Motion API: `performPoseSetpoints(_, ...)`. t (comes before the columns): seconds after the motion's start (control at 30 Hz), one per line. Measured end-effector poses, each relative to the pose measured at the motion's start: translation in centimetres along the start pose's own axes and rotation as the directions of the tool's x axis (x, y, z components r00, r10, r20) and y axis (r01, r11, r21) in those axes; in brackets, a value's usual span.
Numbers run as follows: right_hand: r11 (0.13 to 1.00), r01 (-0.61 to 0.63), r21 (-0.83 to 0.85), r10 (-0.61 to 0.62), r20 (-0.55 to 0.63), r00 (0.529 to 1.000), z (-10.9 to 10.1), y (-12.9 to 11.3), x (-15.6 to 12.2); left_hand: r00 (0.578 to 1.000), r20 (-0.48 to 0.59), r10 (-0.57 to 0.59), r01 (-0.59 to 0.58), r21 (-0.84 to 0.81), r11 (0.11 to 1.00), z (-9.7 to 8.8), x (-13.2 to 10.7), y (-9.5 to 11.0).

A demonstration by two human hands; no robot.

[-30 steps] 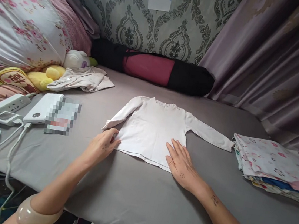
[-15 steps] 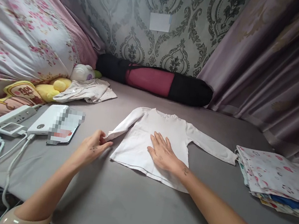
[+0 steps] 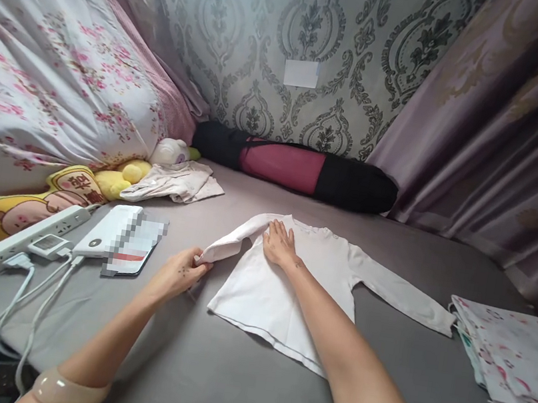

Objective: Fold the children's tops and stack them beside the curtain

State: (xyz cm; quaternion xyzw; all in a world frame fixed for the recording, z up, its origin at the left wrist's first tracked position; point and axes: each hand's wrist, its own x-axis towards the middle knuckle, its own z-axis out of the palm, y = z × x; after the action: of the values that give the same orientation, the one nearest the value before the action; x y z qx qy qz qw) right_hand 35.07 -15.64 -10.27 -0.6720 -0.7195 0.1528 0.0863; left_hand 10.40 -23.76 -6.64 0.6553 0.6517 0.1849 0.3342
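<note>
A white long-sleeved shirt (image 3: 307, 281) lies spread on the grey bed sheet (image 3: 221, 383), its collar away from me and its hem towards me. My left hand (image 3: 183, 275) pinches the cuff of the left-side sleeve, which is lifted a little off the sheet. My right hand (image 3: 280, 243) rests flat on the shirt near the left shoulder, fingers stretched out and holding nothing. The other sleeve stretches out to the right, its cuff close to a folded pile of printed cloth (image 3: 514, 352).
At the left are a power strip (image 3: 13, 251) with plugged cables, a white power bank (image 3: 110, 228) and a phone-like device (image 3: 136, 262). Behind them lie plush toys (image 3: 114, 184) and a crumpled pale garment (image 3: 178, 182). A black and red long bag (image 3: 284, 167) lies along the wall.
My right hand has slid from the middle of the shirt up to its left shoulder. My left hand still grips the cuff, now raised slightly. The whole view has shifted.
</note>
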Motion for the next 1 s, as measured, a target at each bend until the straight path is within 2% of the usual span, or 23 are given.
performPoseSetpoints(0.17,0.999,-0.047,0.012,0.048,-0.047,0.998,0.3,-0.7,1.3,0.997,0.074,-0.036,0.058,-0.314,0.948,-0.1,0.6,0.5)
performPoseSetpoints(0.33,0.999,-0.048,0.022,0.05,-0.118,0.992,0.8,-0.7,1.2,0.993,0.107,-0.053,0.091,-0.395,0.914,-0.3,1.4,1.4)
performPoseSetpoints(0.5,0.999,-0.039,0.038,0.044,-0.141,0.989,0.9,-0.5,1.2,0.993,-0.057,-0.102,0.067,-0.433,0.899,-1.2,3.2,1.4)
performPoseSetpoints(0.63,0.999,-0.038,0.02,0.041,-0.158,0.987,1.1,-0.5,1.2,0.987,-0.119,-0.108,0.04,-0.468,0.883,-2.3,4.7,1.4)
performPoseSetpoints(0.73,0.999,-0.043,0.002,0.043,-0.164,0.986,1.2,-0.5,1.3,0.969,-0.228,-0.096,-0.039,-0.527,0.849,-3.0,6.2,1.4)
performPoseSetpoints(0.83,0.999,-0.044,-0.003,0.043,-0.164,0.986,1.3,-0.6,1.3,0.942,-0.327,-0.069,-0.152,-0.605,0.782,-3.6,7.9,1.6)
performPoseSetpoints(1.0,0.998,-0.055,-0.014,0.052,-0.163,0.985,1.4,-0.7,1.5,0.953,-0.296,-0.066,-0.199,-0.774,0.601,-4.8,10.2,2.2)
